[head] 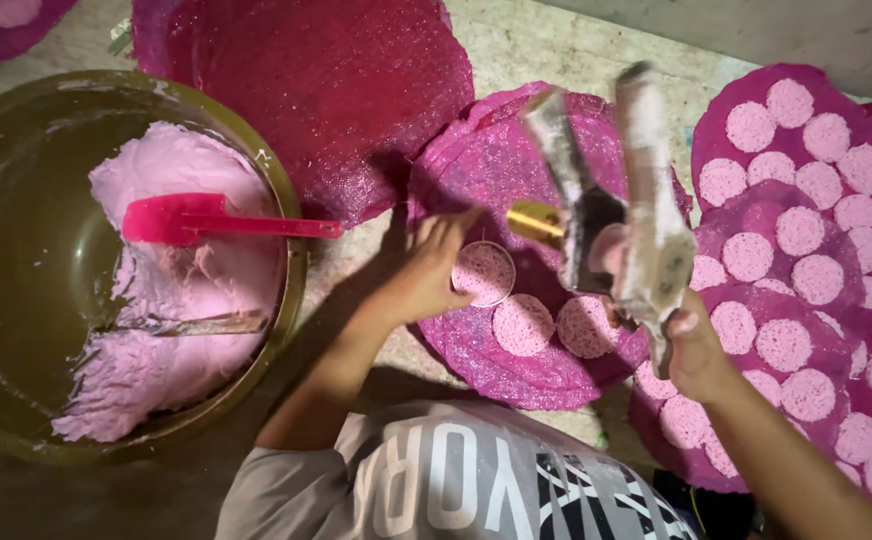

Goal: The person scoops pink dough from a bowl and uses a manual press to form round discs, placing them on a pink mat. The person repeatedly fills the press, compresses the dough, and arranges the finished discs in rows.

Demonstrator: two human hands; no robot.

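okay, i'm looking straight down at the work. my left hand (434, 262) is low over the magenta mesh mat (496, 370), fingers curled round the rim of a small round ring mould (484, 272) that sits flat on the mat and is filled level with pink paste. i'd say the hand pins the ring so it keeps its place on the mesh. the left forearm comes up from the bottom of the view at a slant, wrist bent down, fingertips at the ring's near edge.

my right hand (694, 350) is up and clenched on a paste-smeared scraper tool (624, 215), a pair of pale, crusted blades with a dark middle and a brass-coloured end pointing toward the ring. it hangs above the mat, not touching it, tilted with the blades fanned upward. the right forearm enters from the lower right corner, wrist cocked up.

beside the ring, two finished pink discs (556, 325) already lie on the same mat, near each other in a row. to the right, more mats (806, 230) overlap, covered in rows of the same discs. a bare dark pink mat (326, 90) lies at the top.

on my left sits a big olive bowl (16, 250) with a heap of pink paste (186, 300) inside, and a red spatula (216, 220) laid across the rim, handle out, within easy reach of the left hand.
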